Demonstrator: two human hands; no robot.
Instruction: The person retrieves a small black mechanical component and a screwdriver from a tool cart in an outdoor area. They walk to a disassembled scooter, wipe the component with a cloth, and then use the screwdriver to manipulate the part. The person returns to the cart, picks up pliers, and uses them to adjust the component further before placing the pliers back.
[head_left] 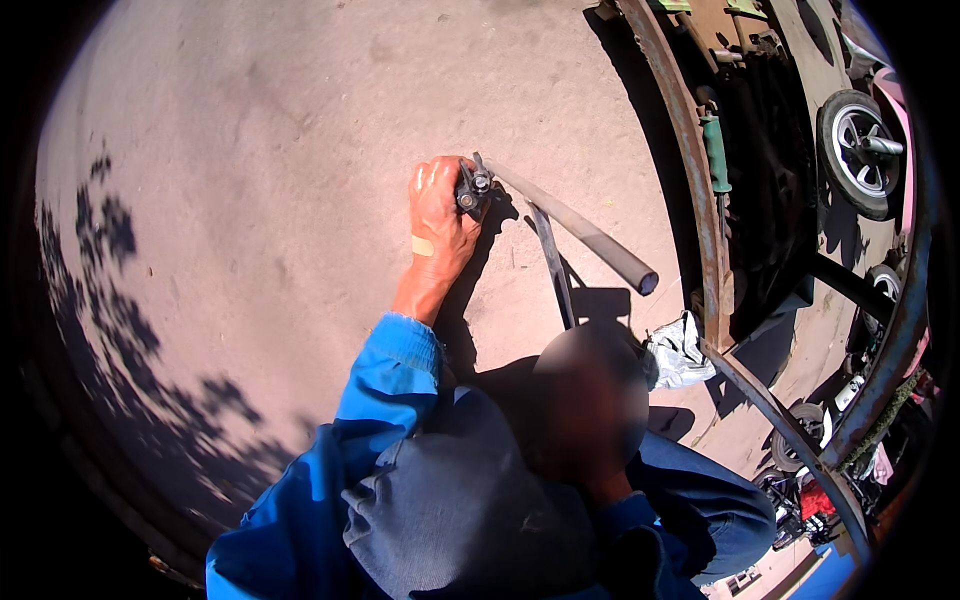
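Observation:
My left hand [438,208], with a strip of plaster on its wrist, is closed round a dark metal fitting [472,188] that shows bolt heads and a short lever-like piece. From beside the fitting a long grey tube [580,226] slants down to the right. Whether the tube joins the fitting cannot be made out. Under it runs a flat metal bar [553,262], reaching toward my knees. My right hand [606,484] is bent up near my lap. A smeared patch covers its fingers, so what they hold is hidden.
Concrete ground [270,120] lies all round. At right stands a rusty metal frame [697,140] with dark cloth and a green-handled tool [715,155]. A crumpled silver bag [680,352] lies near its leg. Beyond are a spoked wheel [862,155] and more vehicle parts.

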